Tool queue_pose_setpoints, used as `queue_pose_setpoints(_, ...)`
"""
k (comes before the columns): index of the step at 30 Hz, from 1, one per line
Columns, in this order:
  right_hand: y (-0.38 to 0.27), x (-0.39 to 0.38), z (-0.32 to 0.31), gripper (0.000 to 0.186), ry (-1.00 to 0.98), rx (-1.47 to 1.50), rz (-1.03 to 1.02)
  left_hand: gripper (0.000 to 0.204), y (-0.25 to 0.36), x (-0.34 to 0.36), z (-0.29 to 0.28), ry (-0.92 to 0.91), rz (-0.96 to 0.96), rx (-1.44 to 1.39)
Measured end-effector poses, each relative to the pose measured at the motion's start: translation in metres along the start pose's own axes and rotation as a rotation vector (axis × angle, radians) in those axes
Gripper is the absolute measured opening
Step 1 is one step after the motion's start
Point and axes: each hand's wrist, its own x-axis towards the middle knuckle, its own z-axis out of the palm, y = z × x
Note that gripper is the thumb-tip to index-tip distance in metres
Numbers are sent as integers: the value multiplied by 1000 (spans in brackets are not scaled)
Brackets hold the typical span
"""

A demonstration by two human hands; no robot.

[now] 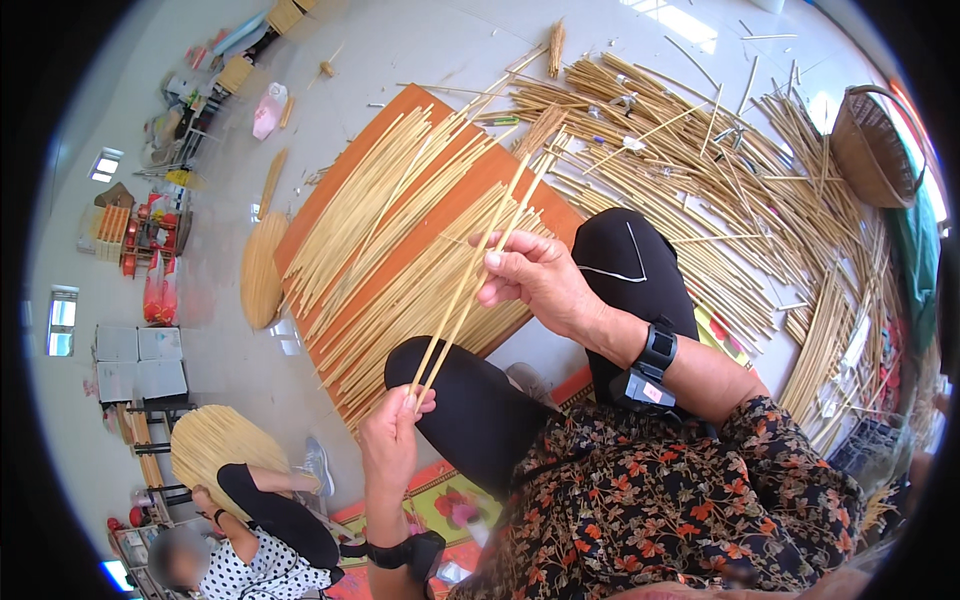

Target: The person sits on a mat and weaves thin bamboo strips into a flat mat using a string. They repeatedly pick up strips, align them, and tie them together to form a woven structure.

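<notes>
Two long, pale yellow plant stalks (452,318) slant across the middle, held above my lap. My left hand (389,438) is closed on their near ends, the fingertips pinched together. Farther up, my right hand (545,282) has its thumb and fingers around the stalks, which lie slightly apart there. Their far ends reach over a reddish-brown board (412,100). On that board, trimmed stalks lie in two broad rows, a far-left pile (375,190) and a nearer pile (400,330). A thin bent strip (632,250) rests on my right knee.
Loose stalks (680,130) spread over the floor at the right, with a wicker basket (872,150) beyond them. A green-handled cutter (497,121) lies by the board. Left stands a round woven piece (263,270). Another person (265,555) sits at lower left beside a larger woven disc (215,445).
</notes>
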Motion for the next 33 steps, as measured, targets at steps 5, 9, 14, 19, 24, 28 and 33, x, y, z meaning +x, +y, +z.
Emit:
queue_pose_setpoints(5, 0, -3, 2, 34, -8, -84, 11, 27, -2, 1, 0, -26, -40, -8)
queue_pose_setpoints(9, 1, -2, 1, 32, -24, -84, 15, 28, -6, 0, 0, -30, -26, -38)
queue_pose_setpoints(14, 3, -1, 1, 29, -39, -102, 15, 29, -8, 0, -2, -57, -61, -40)
queue_pose_setpoints(19, 3, -2, 4, 25, -32, -114, 15, 29, -11, 0, -4, -95, -87, -51)
queue_pose_setpoints(24, 2, -2, 2, 21, -31, -142, 5, 29, -12, 2, 0, -134, -119, -56)
queue_pose_setpoints(28, 0, -2, 3, 18, -30, -162, -3, 27, -12, 2, 0, -135, -114, -43)
queue_pose_setpoints(33, 4, 5, -2, 16, 129, -162, -39, 23, -26, 17, -11, 212, 320, 313)
